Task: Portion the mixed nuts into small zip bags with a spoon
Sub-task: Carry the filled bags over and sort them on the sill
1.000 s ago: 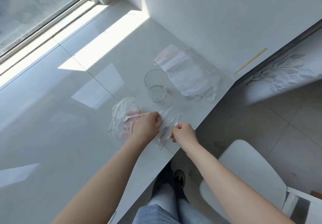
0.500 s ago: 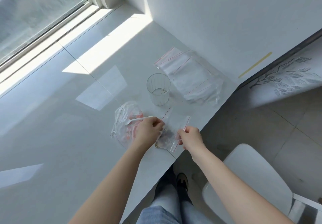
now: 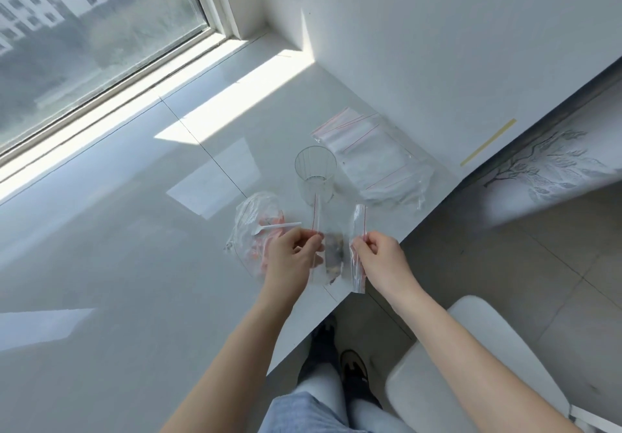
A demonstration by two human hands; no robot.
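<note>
From the head view, the left hand (image 3: pixel 292 253) and the right hand (image 3: pixel 380 253) each pinch one side of a small zip bag (image 3: pixel 333 247) with nuts in it, pulling its mouth apart. The bag is held up over the near right edge of the white counter (image 3: pixel 134 264). A clear cup (image 3: pixel 315 177) stands just behind it. Empty bags (image 3: pixel 377 156) lie far right by the wall. A white spoon (image 3: pixel 279 227) rests in a crumpled bag (image 3: pixel 255 230) on the left. Wide bare counter spreads left.

Single head cam; looks fwd-down, steep; hands (image 3: pixel 336 257) close below.
</note>
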